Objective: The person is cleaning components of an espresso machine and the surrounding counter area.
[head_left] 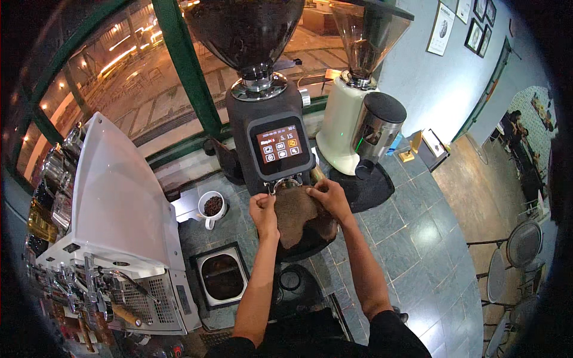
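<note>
A brown cloth [297,212] hangs spread between my two hands, just below the screen of a dark grey coffee grinder [242,122]. My left hand [263,213] is closed on the cloth's left edge. At its upper right edge, my right hand [329,197] pinches the cloth with thumb and fingers. Right behind the cloth's top edge shows a round metal rim [287,184], under the grinder's screen [282,145]. What lies beneath the cloth is mostly hidden; part of a dark tray shows around its lower edge.
Left of my hands stand a white cup [212,209] of coffee beans and a sunken square metal bin [242,271]. A white espresso machine [122,197] fills the left side. To the right, a cream grinder [337,128] stands by a dark mat [373,192] on the tiled counter [412,250].
</note>
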Demonstrator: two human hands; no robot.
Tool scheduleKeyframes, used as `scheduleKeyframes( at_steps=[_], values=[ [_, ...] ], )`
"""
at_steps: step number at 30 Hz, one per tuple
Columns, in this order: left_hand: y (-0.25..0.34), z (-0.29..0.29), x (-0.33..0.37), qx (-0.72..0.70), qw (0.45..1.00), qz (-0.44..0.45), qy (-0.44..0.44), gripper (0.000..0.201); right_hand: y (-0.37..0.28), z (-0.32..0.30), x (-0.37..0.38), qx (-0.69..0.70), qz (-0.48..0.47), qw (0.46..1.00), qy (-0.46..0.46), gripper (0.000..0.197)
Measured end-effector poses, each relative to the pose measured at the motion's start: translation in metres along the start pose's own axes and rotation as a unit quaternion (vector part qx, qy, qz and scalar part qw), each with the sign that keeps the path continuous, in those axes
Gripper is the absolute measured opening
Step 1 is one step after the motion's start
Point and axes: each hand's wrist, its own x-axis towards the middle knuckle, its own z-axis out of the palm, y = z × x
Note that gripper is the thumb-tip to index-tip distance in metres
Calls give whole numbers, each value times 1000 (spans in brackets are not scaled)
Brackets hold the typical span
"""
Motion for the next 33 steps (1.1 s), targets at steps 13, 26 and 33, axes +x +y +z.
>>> scheduleKeyframes(
  at_steps=[13, 26, 33],
  values=[
    [82, -15, -113, 54, 964, -19, -260, 17, -59, -6, -113, 60, -159, 981, -90, 36],
    [63, -22, -103, -133, 970, -104, -175, 17, -94, -2, -131, -144, -175, 970, -87, 25],
    [62, -44, -109, -30, 960, -54, -272, 21, -68, 10, -148, 13, -23, 997, -69, 16]
  ],
)
